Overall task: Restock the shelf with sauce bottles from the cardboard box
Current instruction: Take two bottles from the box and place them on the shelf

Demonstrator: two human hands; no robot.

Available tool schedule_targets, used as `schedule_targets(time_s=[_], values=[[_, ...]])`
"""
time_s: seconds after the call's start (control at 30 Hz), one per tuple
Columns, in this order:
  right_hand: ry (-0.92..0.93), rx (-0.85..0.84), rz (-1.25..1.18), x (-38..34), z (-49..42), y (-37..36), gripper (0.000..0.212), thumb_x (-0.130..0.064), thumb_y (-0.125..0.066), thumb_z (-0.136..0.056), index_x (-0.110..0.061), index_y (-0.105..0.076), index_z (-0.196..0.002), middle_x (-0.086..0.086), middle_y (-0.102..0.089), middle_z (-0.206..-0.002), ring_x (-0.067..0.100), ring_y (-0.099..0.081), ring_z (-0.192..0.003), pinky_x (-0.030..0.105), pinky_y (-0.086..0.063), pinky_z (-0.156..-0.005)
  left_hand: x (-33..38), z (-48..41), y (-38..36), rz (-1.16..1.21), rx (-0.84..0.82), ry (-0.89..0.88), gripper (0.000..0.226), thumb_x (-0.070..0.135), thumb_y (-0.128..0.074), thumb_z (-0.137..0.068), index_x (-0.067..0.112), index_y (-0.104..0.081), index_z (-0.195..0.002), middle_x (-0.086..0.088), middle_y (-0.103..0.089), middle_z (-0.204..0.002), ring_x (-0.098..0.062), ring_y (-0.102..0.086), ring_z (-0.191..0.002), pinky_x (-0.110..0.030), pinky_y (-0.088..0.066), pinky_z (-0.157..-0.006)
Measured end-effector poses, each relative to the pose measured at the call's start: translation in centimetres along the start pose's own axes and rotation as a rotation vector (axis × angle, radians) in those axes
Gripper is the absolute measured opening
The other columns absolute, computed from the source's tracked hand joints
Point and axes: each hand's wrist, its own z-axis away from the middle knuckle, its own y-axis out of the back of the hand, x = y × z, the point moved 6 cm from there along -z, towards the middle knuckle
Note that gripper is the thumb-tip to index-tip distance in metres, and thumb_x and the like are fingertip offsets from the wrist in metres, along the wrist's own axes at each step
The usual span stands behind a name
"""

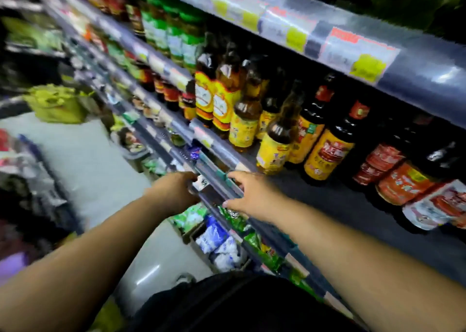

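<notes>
**A:** Sauce bottles [325,140] are standing on the shelf [327,200] to my right, upright and packed close, dark ones with red caps next to amber ones with yellow labels. None is in my hands.

**B:** What are your hands doing?

**A:** My left hand [174,193] is curling loosely at the shelf's front rail [214,188], holding nothing I can make out. My right hand [248,195] is spreading its fingers over the same rail, empty.

**B:** How will a bottle handle?

**A:** I'm guessing heavy and full, stiff in the body, slick on the label, and breakable if glass. I'm planning to grip around the body below the shoulder, not by the thin neck.

**B:** And the cardboard box?

**A:** I'm not seeing it; the view is blurring badly. Below the rail, a carton [216,246] is holding white-and-blue packets. Further down the aisle a green bag [55,104] is sitting on the floor, contents unclear.
</notes>
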Motion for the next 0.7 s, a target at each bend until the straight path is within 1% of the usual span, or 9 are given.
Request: schedule_targets(time_s=[0.07,0.13,0.23,0.33,0.4,0.5,0.53,0.63,0.7], values=[[0.043,-0.107,0.075,-2.4,-2.3,-1.8,0.082,-0.045,-0.075,-0.084,-0.023,-0.037,-0.153,0.003,-0.042,-0.155,0.023,-0.048,-0.135,0.028,-0.041,-0.100,-4.6,1.1,-0.7,0.008,-0.042,0.107,0.058,0.044,-0.071,-0.079,0.027,-0.055,-0.132,-0.002,-0.062,-0.128,-0.024,-0.059,-0.115,-0.030,-0.047,-0.093],[0.092,-0.190,0.130,-5.0,-4.9,-4.2,0.082,-0.048,-0.075,-0.082,-0.024,-0.038,-0.152,0.003,-0.046,-0.153,0.024,-0.051,-0.133,0.033,-0.045,-0.104,-8.7,2.4,-0.8,0.045,-0.070,0.174,0.059,0.039,-0.073,-0.080,0.025,-0.053,-0.134,-0.002,-0.062,-0.128,-0.023,-0.059,-0.114,-0.027,-0.045,-0.092],[0.157,-0.248,0.200,-8.3,-8.4,-7.3,0.076,-0.047,-0.075,-0.081,-0.023,-0.046,-0.146,0.005,-0.055,-0.144,0.025,-0.056,-0.125,0.033,-0.048,-0.098,-13.0,2.9,-0.4,0.091,-0.067,0.252,0.059,0.037,-0.074,-0.080,0.023,-0.053,-0.134,-0.003,-0.062,-0.129,-0.022,-0.059,-0.113,-0.027,-0.045,-0.090],[0.219,-0.327,0.232,-12.2,-12.5,-10.3,0.072,-0.045,-0.078,-0.078,-0.022,-0.050,-0.141,0.005,-0.058,-0.140,0.025,-0.059,-0.119,0.031,-0.048,-0.091,-18.2,2.4,0.4,0.156,-0.029,0.344,0.058,0.038,-0.076,-0.079,0.023,-0.055,-0.132,-0.003,-0.063,-0.127,-0.022,-0.060,-0.112,-0.031,-0.047,-0.094],[0.246,-0.368,0.228,-14.7,-15.4,-11.9,0.071,-0.042,-0.077,-0.079,-0.021,-0.050,-0.141,0.005,-0.058,-0.139,0.024,-0.060,-0.117,0.027,-0.045,-0.084,-21.8,1.6,1.1,0.198,-0.022,0.400,0.058,0.038,-0.076,-0.079,0.024,-0.055,-0.131,-0.003,-0.062,-0.127,-0.022,-0.060,-0.111,-0.031,-0.048,-0.094],[0.249,-0.409,0.214,-18.0,-20.4,-14.3,0.076,-0.044,-0.078,-0.079,-0.021,-0.047,-0.145,0.002,-0.055,-0.141,0.023,-0.063,-0.108,0.029,-0.051,-0.080,-27.0,0.3,2.5,0.248,-0.004,0.451,0.058,0.039,-0.075,-0.079,0.025,-0.054,-0.132,-0.001,-0.061,-0.129,-0.021,-0.059,-0.111,-0.028,-0.048,-0.091],[0.252,-0.410,0.208,-19.2,-22.0,-15.0,0.077,-0.045,-0.077,-0.079,-0.022,-0.046,-0.145,0.002,-0.055,-0.141,0.023,-0.063,-0.109,0.030,-0.051,-0.083,-28.8,-0.1,3.0,0.263,0.002,0.465,0.059,0.040,-0.075,-0.079,0.026,-0.053,-0.133,-0.001,-0.061,-0.129,-0.020,-0.059,-0.110,-0.029,-0.048,-0.091],[0.241,-0.429,0.154,-23.0,-26.5,-16.9,0.081,-0.047,-0.077,-0.079,-0.024,-0.042,-0.148,0.004,-0.051,-0.146,0.024,-0.057,-0.123,0.038,-0.049,-0.100,-34.0,-1.2,4.7,0.300,0.024,0.506,0.061,0.042,-0.074,-0.078,0.027,-0.052,-0.133,-0.001,-0.060,-0.129,-0.019,-0.059,-0.109,-0.032,-0.049,-0.092],[0.243,-0.445,0.109,-25.5,-29.2,-17.9,0.082,-0.045,-0.078,-0.079,-0.023,-0.041,-0.149,0.005,-0.049,-0.149,0.024,-0.053,-0.129,0.038,-0.046,-0.104,-37.1,-1.8,5.8,0.325,0.030,0.543,0.060,0.043,-0.074,-0.078,0.028,-0.052,-0.132,0.000,-0.059,-0.129,-0.019,-0.059,-0.109,-0.033,-0.049,-0.093]])
